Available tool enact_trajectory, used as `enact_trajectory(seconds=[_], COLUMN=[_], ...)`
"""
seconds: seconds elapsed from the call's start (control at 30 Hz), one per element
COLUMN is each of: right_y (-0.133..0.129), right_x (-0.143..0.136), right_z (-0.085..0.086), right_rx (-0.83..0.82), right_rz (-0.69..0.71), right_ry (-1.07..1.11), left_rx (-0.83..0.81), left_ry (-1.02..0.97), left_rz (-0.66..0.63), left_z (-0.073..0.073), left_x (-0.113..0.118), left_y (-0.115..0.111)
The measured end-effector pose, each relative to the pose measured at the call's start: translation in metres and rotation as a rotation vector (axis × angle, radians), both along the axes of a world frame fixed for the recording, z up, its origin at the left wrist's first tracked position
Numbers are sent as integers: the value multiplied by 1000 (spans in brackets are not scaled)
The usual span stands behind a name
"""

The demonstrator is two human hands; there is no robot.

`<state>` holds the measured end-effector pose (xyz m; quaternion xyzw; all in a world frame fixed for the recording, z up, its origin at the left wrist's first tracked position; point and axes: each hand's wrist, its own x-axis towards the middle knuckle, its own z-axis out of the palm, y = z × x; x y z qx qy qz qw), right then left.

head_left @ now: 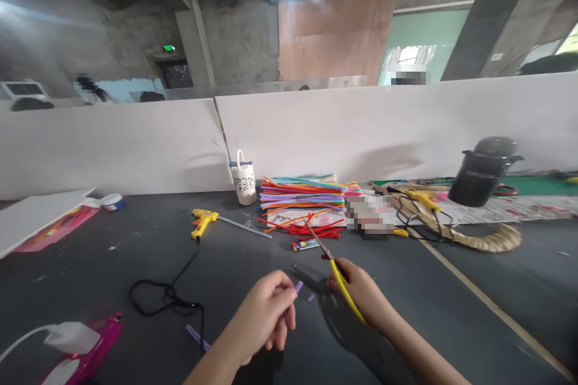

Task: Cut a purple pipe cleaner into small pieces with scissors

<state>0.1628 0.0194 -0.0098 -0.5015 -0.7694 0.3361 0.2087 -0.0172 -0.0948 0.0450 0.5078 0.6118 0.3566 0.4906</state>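
Observation:
Pinched between thumb and forefinger of my left hand (271, 307) is a short purple pipe cleaner (298, 286), most of it hidden by the fingers. My right hand (359, 289) grips yellow-handled scissors (345, 295), their blades pointing up and away, apart from the purple piece. A tiny purple snippet (310, 298) lies on the table between the hands. Another purple length (197, 337) rests left of my left wrist. Beyond the scissor tips sit a red pile of pipe cleaners (316, 231) and a multicoloured bundle (304, 195).
A yellow glue gun (204, 221) with a looped black cord lies left; a second glue gun (424, 200) is at right. A white cup (244, 183) and a black bin (483, 174) stand by the low partition (361, 126). A pink power strip (99, 343) occupies the near left.

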Motion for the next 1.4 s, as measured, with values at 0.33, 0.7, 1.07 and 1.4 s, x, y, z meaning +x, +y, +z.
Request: enact_trajectory(seconds=[0.33, 0.7, 1.07, 1.4], right_y=[-1, -38, -49, -49], right_x=[5, -7, 4, -5], right_z=[2, 48, 54, 58], right_rx=[-169, -313, -307, -374], right_rz=[117, 160, 161, 244], right_ry=[109, 189, 244, 409], left_rx=[203, 144, 136, -42], left_ry=[174, -46, -37, -296], left_rz=[235, 101, 123, 22], left_z=[13, -4, -16, -1], left_x=[-8, 5, 10, 14], left_y=[-40, -27, -19, 0])
